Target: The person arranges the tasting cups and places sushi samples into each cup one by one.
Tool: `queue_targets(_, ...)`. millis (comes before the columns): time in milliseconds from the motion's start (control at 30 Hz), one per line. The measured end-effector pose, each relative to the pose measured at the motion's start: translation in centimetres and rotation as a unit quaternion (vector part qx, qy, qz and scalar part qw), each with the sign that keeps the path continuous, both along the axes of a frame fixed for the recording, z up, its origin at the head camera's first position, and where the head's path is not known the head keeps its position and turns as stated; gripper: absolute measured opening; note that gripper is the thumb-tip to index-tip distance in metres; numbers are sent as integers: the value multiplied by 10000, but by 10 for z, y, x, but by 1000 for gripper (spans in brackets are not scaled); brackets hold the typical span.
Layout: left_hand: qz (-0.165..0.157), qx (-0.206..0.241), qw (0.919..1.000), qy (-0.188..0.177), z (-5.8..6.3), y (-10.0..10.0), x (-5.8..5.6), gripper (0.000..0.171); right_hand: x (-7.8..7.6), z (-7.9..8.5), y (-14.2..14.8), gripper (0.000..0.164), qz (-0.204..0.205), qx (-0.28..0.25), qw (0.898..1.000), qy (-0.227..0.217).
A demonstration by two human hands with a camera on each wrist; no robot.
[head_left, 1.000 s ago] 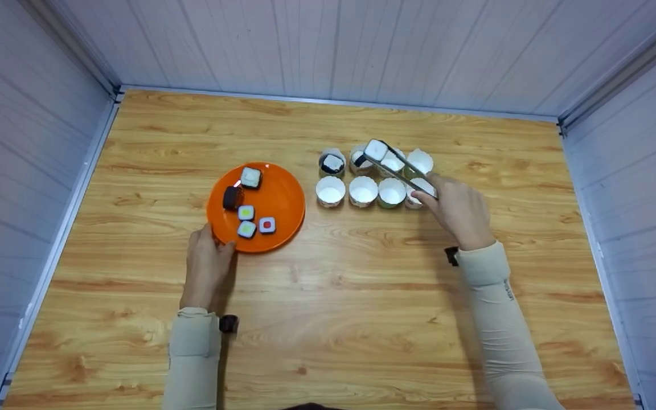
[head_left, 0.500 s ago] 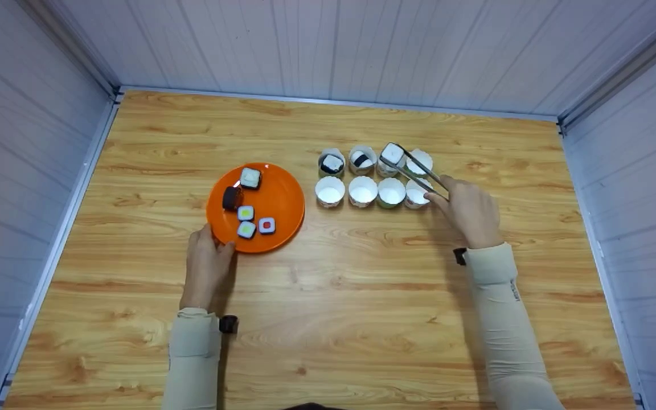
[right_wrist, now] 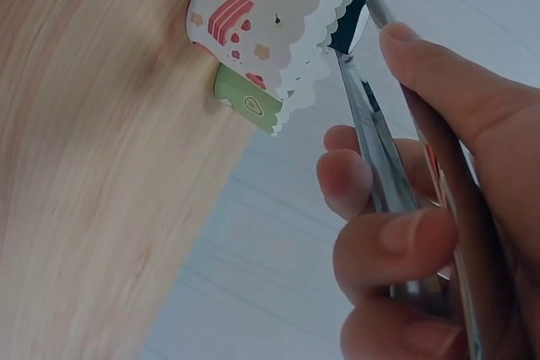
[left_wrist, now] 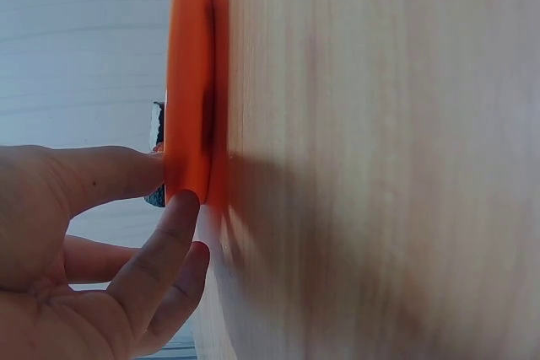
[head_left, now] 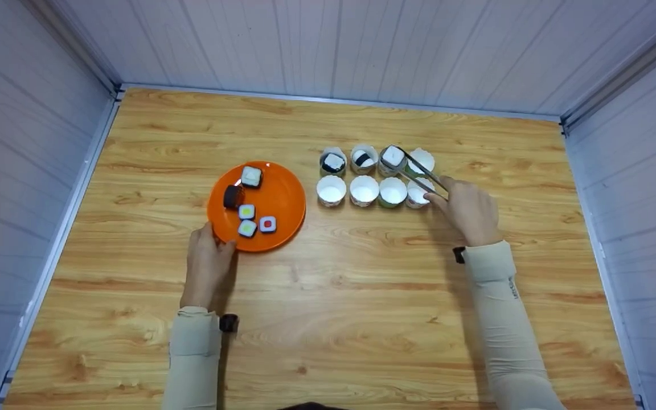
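Observation:
My left hand (head_left: 205,265) pinches the near-left rim of an orange plate (head_left: 279,193), thumb on top and fingers beneath in the left wrist view. My right hand (head_left: 472,212) holds metal tongs (right_wrist: 380,141), fingers curled round both arms. Between the tong tips is a white-topped sushi roll piece (head_left: 392,155) with a dark side, in the mouth of the third back-row paper cup (head_left: 389,171). Whether it touches the cup's bottom is hidden. On the plate lie several sushi pieces, including a piece with a red centre (head_left: 268,224) and a dark-wrapped piece (head_left: 232,196).
Two rows of paper cups stand right of the plate. A black-and-white piece (head_left: 334,163) and a black-banded white piece (head_left: 362,159) sit in the two left back cups. The front-row cups (head_left: 331,191) show white insides. Pale panels (head_left: 328,51) border the wooden table (head_left: 328,302).
My right hand has moved right with the tongs, bringing the sushi piece from over the second back cup to the third and slightly down. My left hand and the plate stay put.

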State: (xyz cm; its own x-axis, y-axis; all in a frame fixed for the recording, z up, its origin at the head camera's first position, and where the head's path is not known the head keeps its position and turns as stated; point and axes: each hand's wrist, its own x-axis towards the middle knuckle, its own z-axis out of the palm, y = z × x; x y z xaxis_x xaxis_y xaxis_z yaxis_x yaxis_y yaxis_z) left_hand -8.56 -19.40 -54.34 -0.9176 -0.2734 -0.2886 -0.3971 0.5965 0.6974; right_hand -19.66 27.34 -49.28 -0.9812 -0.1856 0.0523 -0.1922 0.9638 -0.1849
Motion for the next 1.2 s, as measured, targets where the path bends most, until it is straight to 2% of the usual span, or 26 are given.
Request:
queue_targets(300,-15,42,10000,2,0,-1,0,54,0,2,-1,47,-75,46,9998,-181)
queue_targets(533,-108,-124,9988,454,-3,-1,-1,53,0,4,-3,52,-208,36,9996,-183)
queue_targets(800,-62,-67,9996,258,-2,0,1,52,0,6,-5,48,-175,38,9995,-273)
queue_targets(1200,115,119,9999,-36,0,2,-2,55,1,5,-16,47,-7,-25,10000,-26)
